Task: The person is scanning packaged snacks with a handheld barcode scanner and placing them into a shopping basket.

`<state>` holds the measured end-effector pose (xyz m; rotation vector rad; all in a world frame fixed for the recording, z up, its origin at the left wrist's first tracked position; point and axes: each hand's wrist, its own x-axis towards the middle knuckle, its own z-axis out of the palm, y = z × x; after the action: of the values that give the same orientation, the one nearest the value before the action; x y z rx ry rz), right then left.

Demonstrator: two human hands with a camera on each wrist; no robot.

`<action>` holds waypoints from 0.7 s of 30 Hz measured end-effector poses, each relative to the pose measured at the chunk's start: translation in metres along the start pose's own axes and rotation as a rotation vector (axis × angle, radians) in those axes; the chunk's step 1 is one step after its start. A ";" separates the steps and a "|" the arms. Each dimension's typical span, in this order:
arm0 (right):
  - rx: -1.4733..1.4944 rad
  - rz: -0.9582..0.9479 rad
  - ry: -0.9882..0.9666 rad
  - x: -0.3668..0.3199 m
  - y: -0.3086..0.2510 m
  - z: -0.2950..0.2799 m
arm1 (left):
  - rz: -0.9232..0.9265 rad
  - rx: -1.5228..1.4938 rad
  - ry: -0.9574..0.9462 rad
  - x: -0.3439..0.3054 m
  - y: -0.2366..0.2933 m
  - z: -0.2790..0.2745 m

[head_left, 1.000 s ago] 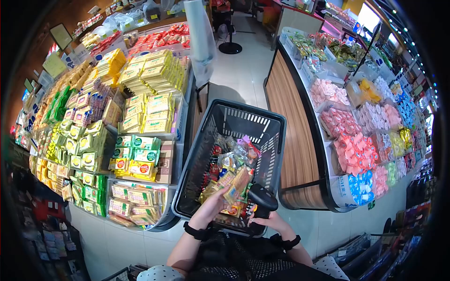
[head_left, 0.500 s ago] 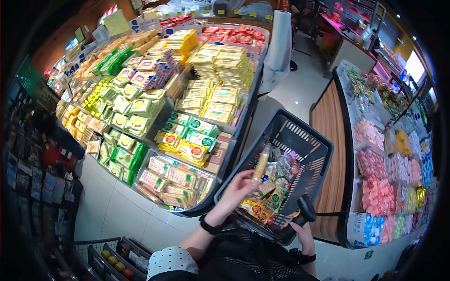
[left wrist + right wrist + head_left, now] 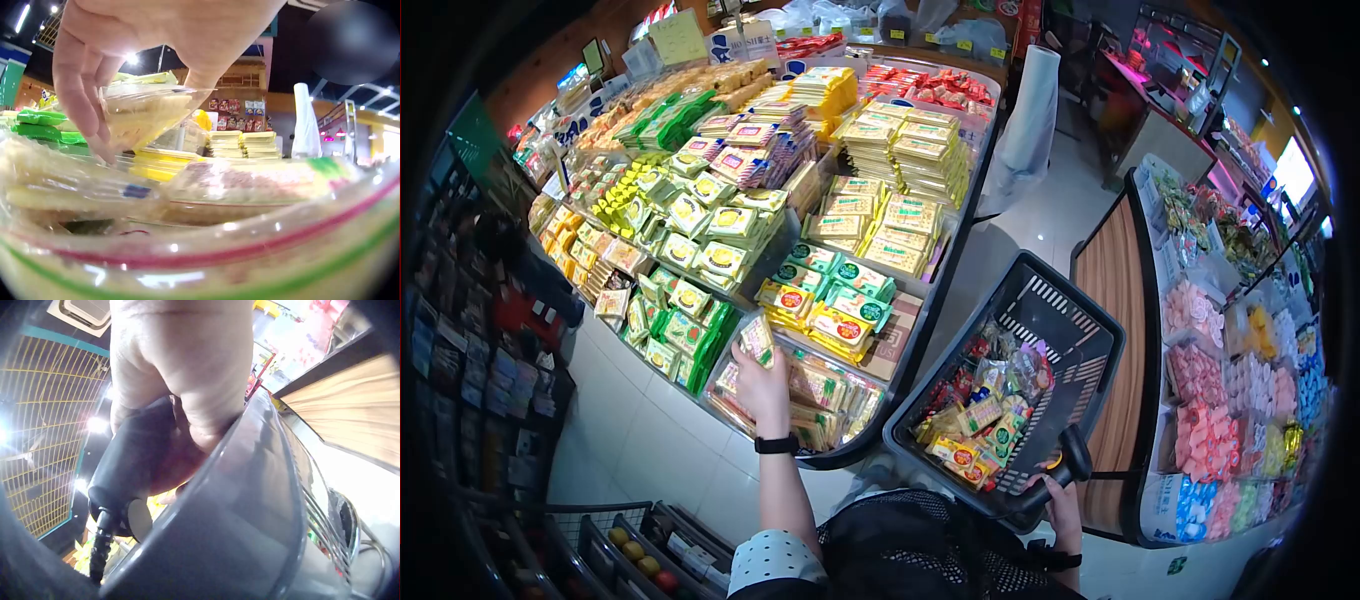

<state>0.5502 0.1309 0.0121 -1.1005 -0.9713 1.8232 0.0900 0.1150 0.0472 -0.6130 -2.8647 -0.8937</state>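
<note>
Pinches a seemingly light, slick, crushable snack packet (image 3: 756, 338), best held gently by its sides, in the left hand (image 3: 762, 390) above the left edge of the front tray (image 3: 874, 408), and grips a black handle (image 3: 1077, 455) in the right hand (image 3: 1061, 502).

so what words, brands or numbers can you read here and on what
"豪士": white sign at the back; its Latin letters are unclear.
"TUSI", seemingly: cardboard by the green packets.
Too small or blurred: held packet, other packet labels, yellow price tags, yellow note, right-hand bin label.
</note>
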 end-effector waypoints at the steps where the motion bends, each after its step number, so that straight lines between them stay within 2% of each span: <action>1: -0.004 -0.002 -0.001 0.001 0.002 -0.001 | -0.029 0.092 0.011 0.004 -0.004 0.007; 5: -0.063 -0.020 0.024 0.001 0.002 0.002 | -0.025 0.192 0.015 0.009 -0.011 0.026; 7: -0.059 -0.031 0.033 0.002 0.000 0.006 | 0.213 0.394 0.268 0.002 -0.002 0.027; 8: -0.041 -0.030 0.035 0.004 -0.002 0.005 | 0.303 0.308 0.301 -0.004 0.005 0.028; 9: -0.010 -0.024 0.007 0.006 -0.005 0.004 | 0.337 0.299 0.281 -0.009 0.016 0.029; 11: -0.011 -0.007 0.009 0.009 -0.005 0.000 | 0.595 0.064 0.203 -0.032 0.056 0.022; 13: -0.028 -0.033 -0.007 0.009 -0.013 0.005 | 0.689 -0.461 -0.145 -0.061 0.108 0.017; 15: 0.008 -0.032 0.028 0.008 -0.014 0.004 | 0.635 -0.859 -0.663 -0.100 0.156 0.026; 17: 0.031 -0.066 0.002 0.008 -0.013 -0.004 | 0.850 -0.700 -0.819 -0.163 0.188 0.079; 19: 0.074 -0.081 0.012 0.010 -0.012 -0.007 | 1.081 -0.495 -0.775 -0.191 0.188 0.123; 21: 0.077 -0.055 0.013 0.011 -0.017 -0.015 | 1.216 0.326 -0.777 -0.234 0.162 0.202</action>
<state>0.5646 0.1505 0.0188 -1.0276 -0.9075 1.7919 0.3774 0.2674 -0.0785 -2.5818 -2.1555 0.0537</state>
